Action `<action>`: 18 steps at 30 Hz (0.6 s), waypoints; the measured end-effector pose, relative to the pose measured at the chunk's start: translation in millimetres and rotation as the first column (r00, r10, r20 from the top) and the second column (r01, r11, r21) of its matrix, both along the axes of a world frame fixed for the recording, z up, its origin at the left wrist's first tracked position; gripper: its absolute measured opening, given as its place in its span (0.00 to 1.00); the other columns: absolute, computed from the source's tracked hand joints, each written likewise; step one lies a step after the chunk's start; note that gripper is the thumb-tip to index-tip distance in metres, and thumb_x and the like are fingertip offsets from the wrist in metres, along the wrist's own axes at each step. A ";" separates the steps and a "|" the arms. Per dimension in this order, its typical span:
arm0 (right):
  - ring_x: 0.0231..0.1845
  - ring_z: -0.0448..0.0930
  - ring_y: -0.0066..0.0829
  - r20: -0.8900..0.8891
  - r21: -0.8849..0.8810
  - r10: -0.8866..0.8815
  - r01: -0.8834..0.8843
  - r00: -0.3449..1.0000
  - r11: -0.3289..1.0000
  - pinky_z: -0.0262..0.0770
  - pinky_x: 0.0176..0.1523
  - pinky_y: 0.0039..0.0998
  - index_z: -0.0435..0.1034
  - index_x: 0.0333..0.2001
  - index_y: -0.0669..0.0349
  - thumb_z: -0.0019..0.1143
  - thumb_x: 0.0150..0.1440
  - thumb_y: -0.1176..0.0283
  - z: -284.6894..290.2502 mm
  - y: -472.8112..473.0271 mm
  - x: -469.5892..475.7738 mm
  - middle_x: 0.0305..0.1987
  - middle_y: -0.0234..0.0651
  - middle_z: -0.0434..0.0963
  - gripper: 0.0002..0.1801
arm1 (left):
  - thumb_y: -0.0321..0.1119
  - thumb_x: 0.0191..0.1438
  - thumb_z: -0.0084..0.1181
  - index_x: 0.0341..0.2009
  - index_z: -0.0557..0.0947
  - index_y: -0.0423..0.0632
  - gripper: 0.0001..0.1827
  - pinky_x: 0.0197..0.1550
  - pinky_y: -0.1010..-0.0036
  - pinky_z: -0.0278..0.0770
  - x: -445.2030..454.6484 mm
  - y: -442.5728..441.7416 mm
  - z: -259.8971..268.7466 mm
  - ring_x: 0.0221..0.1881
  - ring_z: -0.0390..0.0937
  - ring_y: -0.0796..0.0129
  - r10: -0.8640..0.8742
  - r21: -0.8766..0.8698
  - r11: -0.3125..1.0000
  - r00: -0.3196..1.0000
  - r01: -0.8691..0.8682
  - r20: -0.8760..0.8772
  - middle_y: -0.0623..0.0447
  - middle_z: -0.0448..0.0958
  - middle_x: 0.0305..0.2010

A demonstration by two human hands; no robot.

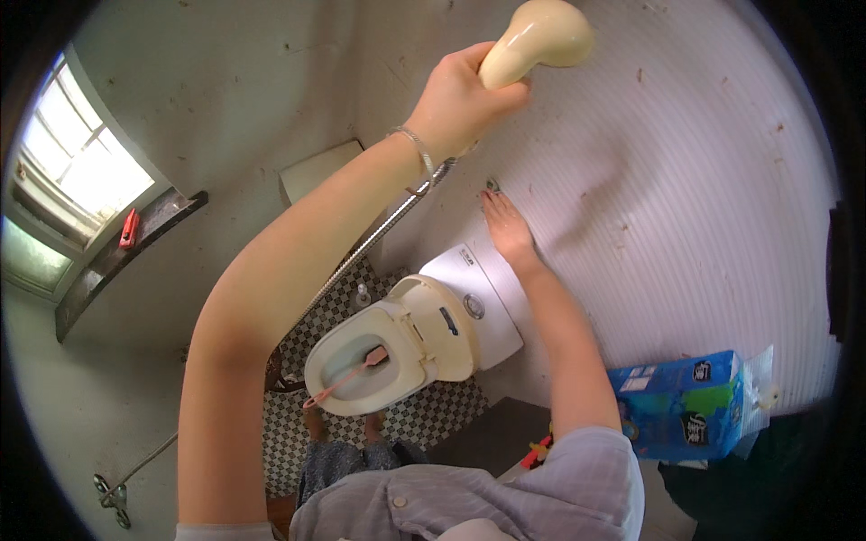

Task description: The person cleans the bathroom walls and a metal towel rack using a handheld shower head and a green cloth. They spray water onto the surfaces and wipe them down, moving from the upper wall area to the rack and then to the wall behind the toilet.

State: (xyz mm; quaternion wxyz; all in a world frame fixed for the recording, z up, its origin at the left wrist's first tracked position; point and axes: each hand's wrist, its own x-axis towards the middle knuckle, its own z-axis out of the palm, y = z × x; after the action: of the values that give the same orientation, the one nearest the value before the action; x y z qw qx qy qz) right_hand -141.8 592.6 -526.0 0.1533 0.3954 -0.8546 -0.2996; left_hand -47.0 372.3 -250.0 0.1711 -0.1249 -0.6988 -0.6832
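My left hand (467,98) is raised high and closed around the handle of a cream shower head (541,44). A ribbed metal shower hose (385,226) runs down from below that hand, passing behind my forearm. Lower down, my right hand (509,226) lies with straightened fingers against the white ribbed wall panel (663,223). Its fingertips are at a small metal fitting (492,184) on the wall, partly covered by them. Below both hands stands a toilet (399,308) with its lid raised. A pink long-handled brush (345,381) rests across the bowl.
A window (88,149) and a dark ledge (95,284) bearing a red object (129,228) are at left. A wall tap (111,500) sits lower left. Blue tissue packaging (683,406) lies at right. Checkered tiles (440,412) cover the floor around the toilet.
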 end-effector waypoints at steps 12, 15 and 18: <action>0.61 0.62 0.34 -0.730 -0.229 -0.517 0.552 0.448 0.802 0.55 0.63 0.37 0.62 0.55 0.54 0.39 0.55 0.71 372.4 -33.7 84.6 0.59 0.36 0.64 0.21 | 0.38 0.45 0.59 0.42 0.76 0.44 0.19 0.23 0.80 0.65 19.6 25.6 39.1 0.19 0.65 0.80 -0.063 -0.041 0.997 0.997 0.061 -0.050 0.61 0.69 0.20; 0.60 0.63 0.34 -0.764 -0.262 -0.394 0.313 0.510 0.913 0.56 0.62 0.37 0.62 0.53 0.58 0.40 0.55 0.71 372.3 8.2 58.9 0.57 0.38 0.65 0.21 | 0.38 0.46 0.58 0.42 0.75 0.43 0.19 0.22 0.80 0.65 23.8 43.9 44.9 0.19 0.65 0.80 -0.115 -0.042 0.993 0.989 0.111 -0.094 0.60 0.69 0.21; 0.56 0.67 0.36 -0.549 -0.421 -0.133 -0.135 0.825 0.897 0.59 0.62 0.39 0.61 0.52 0.67 0.41 0.51 0.73 279.0 59.7 30.1 0.53 0.42 0.68 0.23 | 0.35 0.45 0.57 0.42 0.76 0.41 0.18 0.25 0.79 0.66 22.8 58.8 39.8 0.22 0.66 0.79 -0.164 -0.009 0.986 0.980 0.164 -0.116 0.58 0.71 0.23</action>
State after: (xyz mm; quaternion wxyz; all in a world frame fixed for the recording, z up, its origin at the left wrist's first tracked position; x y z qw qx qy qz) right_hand -111.7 652.3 -246.9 0.4847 0.2439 -0.8156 -0.2009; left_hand -24.2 431.2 -210.3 0.1547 -0.2219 -0.6747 -0.6867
